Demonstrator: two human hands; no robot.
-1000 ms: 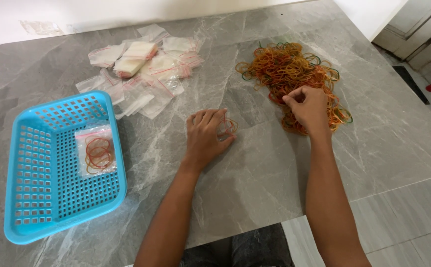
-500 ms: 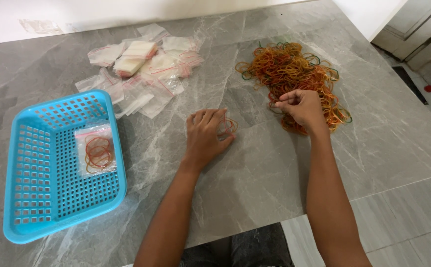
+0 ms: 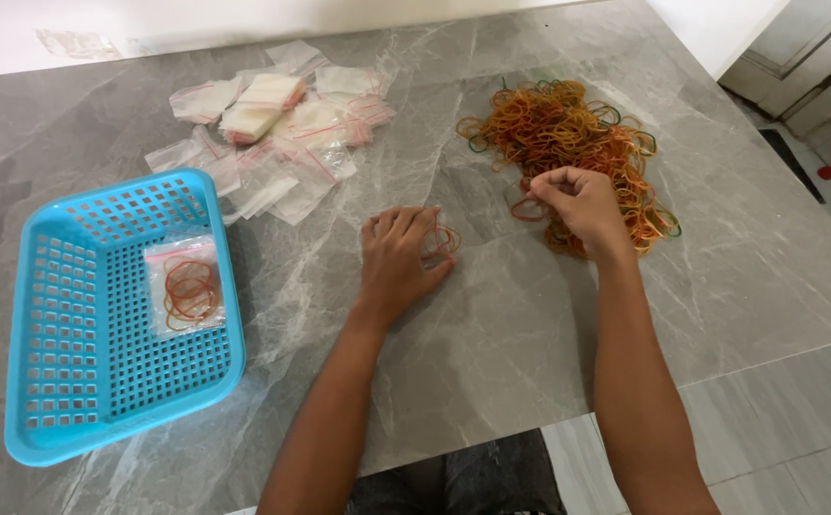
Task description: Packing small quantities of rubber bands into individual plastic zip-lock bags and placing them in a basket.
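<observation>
My left hand (image 3: 398, 259) lies palm down on the grey marble table (image 3: 492, 334), its fingers resting on a small bunch of orange rubber bands (image 3: 444, 238). My right hand (image 3: 580, 202) is at the near left edge of a big pile of orange, red and green rubber bands (image 3: 568, 133), fingertips pinched on a band pulled from it. A blue plastic basket (image 3: 53, 401) stands at the left with one clear zip bag of rubber bands (image 3: 186, 286) inside.
A heap of empty clear zip bags (image 3: 282, 124) lies at the back, between basket and band pile. The table's right edge meets a tiled floor (image 3: 816, 420); a white wall runs behind.
My right hand has drawn back a little toward the left from the pile, pinching a band. My left hand has stayed on its small bunch.
</observation>
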